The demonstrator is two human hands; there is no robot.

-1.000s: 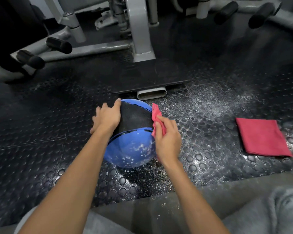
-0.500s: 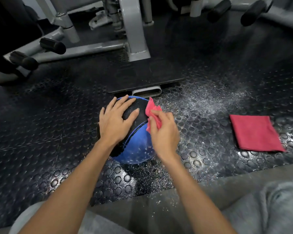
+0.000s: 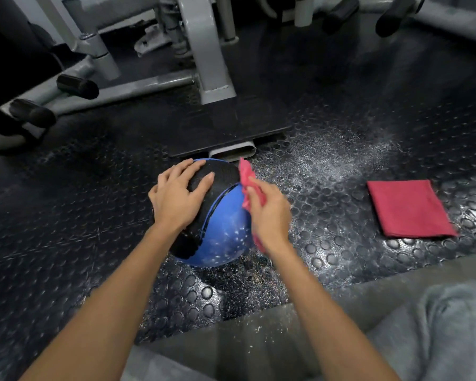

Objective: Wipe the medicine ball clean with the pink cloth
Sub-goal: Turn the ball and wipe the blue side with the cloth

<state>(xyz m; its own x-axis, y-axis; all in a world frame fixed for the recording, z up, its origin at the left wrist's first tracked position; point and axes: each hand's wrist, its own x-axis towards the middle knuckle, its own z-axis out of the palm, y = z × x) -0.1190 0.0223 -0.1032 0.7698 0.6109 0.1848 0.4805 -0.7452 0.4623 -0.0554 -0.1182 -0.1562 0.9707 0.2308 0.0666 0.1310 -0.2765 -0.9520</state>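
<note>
A blue and black medicine ball [image 3: 226, 237] sits on the studded rubber floor in front of me, its blue part flecked with white specks. My left hand [image 3: 177, 196] lies spread on the ball's black upper left side, fingers straight. My right hand [image 3: 270, 215] grips a crumpled pink cloth [image 3: 246, 174] and presses it against the ball's right side. The cloth sticks up above my fingers and a corner shows below my wrist.
A second, folded red cloth [image 3: 407, 209] lies flat on the floor to the right. White powder dusts the floor [image 3: 327, 166] behind and under the ball. A grey gym machine frame [image 3: 212, 64] with black padded rollers stands behind the ball. My grey-trousered knee [image 3: 437, 331] is at lower right.
My left hand shifted from the ball's far left edge onto its top, and the ball turned so the black band runs diagonally. My right hand with the cloth stayed on the right side.
</note>
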